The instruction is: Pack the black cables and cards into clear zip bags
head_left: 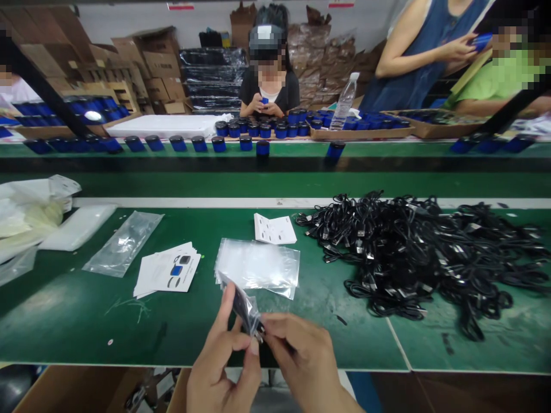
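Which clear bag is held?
The tilted bag, between left hand and right hand, something black showing through. The bag stack just beyond and single bag at left lie flat on the table.

Past my green desk (64,312), I see a pale wall (138,14) with brown boxes (160,64) and a stack (210,83) in shiny black wrap before it.

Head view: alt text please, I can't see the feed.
A left hand and right hand hold a small clear bag with something black in it, over a green bench. Beyond lie flat clear bags and printed leaflets, with a heap of black cables to the right. Farther back, a co-worker faces blue, black-topped containers.
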Available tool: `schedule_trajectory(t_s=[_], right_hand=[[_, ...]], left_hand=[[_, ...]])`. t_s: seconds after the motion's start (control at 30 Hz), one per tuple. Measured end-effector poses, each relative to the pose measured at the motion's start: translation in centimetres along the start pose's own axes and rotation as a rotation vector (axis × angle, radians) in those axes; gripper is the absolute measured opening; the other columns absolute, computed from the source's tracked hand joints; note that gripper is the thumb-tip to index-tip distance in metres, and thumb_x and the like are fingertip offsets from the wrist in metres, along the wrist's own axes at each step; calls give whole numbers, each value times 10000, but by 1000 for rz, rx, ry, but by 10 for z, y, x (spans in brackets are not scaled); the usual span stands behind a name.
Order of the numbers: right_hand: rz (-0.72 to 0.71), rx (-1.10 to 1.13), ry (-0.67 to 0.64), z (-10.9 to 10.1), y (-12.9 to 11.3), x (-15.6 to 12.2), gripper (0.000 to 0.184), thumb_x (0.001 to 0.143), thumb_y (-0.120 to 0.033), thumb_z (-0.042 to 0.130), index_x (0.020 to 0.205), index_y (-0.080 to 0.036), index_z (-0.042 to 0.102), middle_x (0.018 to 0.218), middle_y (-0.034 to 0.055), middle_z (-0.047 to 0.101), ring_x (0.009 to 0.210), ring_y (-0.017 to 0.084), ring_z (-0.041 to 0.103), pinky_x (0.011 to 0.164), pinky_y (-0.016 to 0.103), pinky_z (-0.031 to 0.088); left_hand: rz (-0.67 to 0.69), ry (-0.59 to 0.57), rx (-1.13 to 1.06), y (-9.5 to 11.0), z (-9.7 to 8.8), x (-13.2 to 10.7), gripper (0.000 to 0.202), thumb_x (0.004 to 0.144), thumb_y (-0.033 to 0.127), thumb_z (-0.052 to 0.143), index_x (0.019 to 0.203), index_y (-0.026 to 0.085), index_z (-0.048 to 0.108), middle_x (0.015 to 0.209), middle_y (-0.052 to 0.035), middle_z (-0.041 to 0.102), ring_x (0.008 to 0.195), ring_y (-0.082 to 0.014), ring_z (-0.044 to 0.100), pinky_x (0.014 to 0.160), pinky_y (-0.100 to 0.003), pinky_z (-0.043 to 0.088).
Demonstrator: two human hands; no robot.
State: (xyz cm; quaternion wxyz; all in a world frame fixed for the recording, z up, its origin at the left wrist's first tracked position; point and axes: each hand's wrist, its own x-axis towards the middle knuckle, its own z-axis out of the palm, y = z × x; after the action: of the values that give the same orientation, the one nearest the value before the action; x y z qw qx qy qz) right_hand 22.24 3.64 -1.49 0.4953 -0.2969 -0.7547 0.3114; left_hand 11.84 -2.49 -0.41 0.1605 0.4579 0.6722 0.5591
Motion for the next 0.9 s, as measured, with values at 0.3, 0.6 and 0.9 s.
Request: schedule_trajectory(t_s=[0.3, 0.6, 0.9], right_hand=[[13, -231, 36, 15, 2, 13, 130, 810, -132, 531, 695, -187, 557, 589, -8, 579, 499, 128, 542, 495, 226, 402], [448, 240, -339, -7, -3, 17, 158, 814, -132, 496, 799, -175, 647, 558, -43, 540, 481, 93, 457, 458, 191, 332], [546, 360, -258, -37, -15, 25, 238, 913, -280, 450, 860, -183, 660, 800, 43, 697, 746, 146, 646, 689, 253, 507]], left_hand=[[11, 28, 66, 10, -5, 3, 229, 820, 276, 551, 599, 217, 558, 1411, -80, 483, 1147, -278, 588, 855, -285, 519], [-306, -79, -238, -26, -34, 41, 632, 656, 368, 766, 1220, 283, 492, 1357, -95, 538, 1140, -257, 588, 856, -325, 533], [-585, -159, -364, -26, -37, 38, 314, 527, 392, 849, 642, 132, 717, 594, -35, 731, 570, -140, 659, 564, -159, 543]])
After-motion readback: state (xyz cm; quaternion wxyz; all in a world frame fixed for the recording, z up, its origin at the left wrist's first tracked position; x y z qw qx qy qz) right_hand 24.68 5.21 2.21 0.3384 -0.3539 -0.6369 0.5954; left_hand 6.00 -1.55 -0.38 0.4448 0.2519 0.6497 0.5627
